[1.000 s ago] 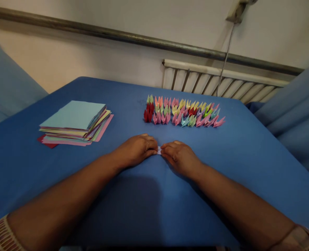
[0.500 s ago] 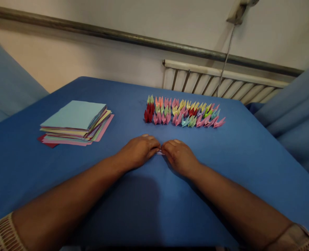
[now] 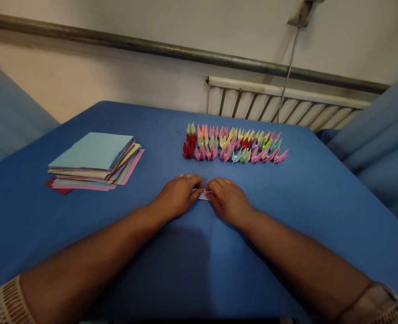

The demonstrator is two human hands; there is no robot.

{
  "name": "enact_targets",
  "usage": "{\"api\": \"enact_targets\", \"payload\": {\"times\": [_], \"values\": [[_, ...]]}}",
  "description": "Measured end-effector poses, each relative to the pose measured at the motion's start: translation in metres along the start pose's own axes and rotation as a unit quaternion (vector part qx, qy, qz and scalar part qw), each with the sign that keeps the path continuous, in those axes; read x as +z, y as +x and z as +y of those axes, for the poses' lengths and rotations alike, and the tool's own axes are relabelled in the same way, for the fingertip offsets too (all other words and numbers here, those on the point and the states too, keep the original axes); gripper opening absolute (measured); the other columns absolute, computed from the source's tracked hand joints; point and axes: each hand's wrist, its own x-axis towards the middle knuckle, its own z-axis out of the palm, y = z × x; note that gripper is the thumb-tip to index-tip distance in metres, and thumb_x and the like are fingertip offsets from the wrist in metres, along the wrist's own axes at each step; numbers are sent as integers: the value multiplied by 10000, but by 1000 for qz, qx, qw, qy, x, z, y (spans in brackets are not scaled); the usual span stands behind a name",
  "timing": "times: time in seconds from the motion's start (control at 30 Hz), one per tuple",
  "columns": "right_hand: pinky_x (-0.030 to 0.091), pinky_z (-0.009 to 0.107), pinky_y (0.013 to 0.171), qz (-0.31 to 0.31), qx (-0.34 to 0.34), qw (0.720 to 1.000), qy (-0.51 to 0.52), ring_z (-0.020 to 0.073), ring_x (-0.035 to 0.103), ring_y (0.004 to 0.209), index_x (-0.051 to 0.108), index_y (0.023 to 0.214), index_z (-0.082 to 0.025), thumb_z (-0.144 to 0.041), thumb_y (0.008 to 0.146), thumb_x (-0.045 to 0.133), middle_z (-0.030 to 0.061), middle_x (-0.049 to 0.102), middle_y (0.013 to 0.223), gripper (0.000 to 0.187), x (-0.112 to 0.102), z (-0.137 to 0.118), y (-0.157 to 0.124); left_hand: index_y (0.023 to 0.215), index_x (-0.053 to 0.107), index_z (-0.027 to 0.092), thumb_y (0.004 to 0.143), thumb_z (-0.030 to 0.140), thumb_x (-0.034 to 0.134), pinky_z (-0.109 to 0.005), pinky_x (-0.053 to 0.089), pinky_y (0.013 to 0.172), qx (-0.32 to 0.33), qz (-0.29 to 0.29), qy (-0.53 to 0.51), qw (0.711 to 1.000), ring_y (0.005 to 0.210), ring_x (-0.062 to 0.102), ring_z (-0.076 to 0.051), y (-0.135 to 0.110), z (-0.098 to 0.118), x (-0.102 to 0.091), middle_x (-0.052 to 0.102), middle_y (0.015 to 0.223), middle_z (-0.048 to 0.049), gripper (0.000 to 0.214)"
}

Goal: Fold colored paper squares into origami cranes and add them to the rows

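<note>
A small piece of pale lilac folded paper (image 3: 204, 195) lies on the blue table between my two hands, mostly covered by fingers. My left hand (image 3: 180, 194) pinches its left side, thumb toward me and fingers curled over the far edge. On the right side, my right hand (image 3: 228, 198) grips the paper the same way, its fingertips almost touching the left ones. Behind my hands stand rows of small folded paper cranes (image 3: 234, 146) in red, pink, yellow, green and blue.
A thick stack of coloured paper sheets (image 3: 92, 153), light blue on top, sits at the left. The blue-covered table (image 3: 145, 279) reaches toward a wall with a pipe (image 3: 145, 46) and a radiator (image 3: 252, 85). Blue curtains (image 3: 384, 135) hang on both sides.
The fingers have shifted a little apart, so more of the lilac paper shows between them. The camera view has moved slightly.
</note>
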Motion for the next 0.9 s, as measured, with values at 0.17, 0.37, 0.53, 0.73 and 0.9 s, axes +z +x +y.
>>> {"api": "enact_targets", "payload": {"times": [0.17,0.37,0.53,0.73,0.9], "values": [[405,352,830,-8,12,1000,-23,213,545,925,628,965,-167,-232,964,456,88,633,994,184,-2,0,1,872,632,198,858,213,522,-320,417,778,2,3,-3,1000,825,569,-195,2,-2,1,634,870,-34,112],[414,347,806,9,71,997,13,219,533,918,611,936,-177,-280,916,565,74,618,954,115,-1,3,0,1016,640,212,869,287,556,-339,415,846,19,-6,26,999,925,578,-221,1,0,-2,662,985,-49,186],[404,351,836,-3,66,997,47,208,543,941,618,982,-192,-270,907,581,62,619,968,115,-2,11,1,1088,609,233,848,330,560,-304,424,743,-37,-43,-4,998,853,608,-202,1,5,-5,674,952,-24,263],[395,380,881,-9,50,996,69,211,539,1004,610,1077,-210,-293,884,620,61,613,1022,210,-2,16,2,863,630,215,822,312,555,-300,396,676,-31,-49,-18,998,765,581,-192,3,8,-6,641,841,-22,130],[411,410,930,57,86,987,124,238,522,1100,544,1173,-180,-329,824,679,111,574,1165,403,7,21,2,831,613,205,825,326,558,-310,386,678,-37,-5,-61,997,754,556,-195,1,11,-4,620,797,-22,133]]}}
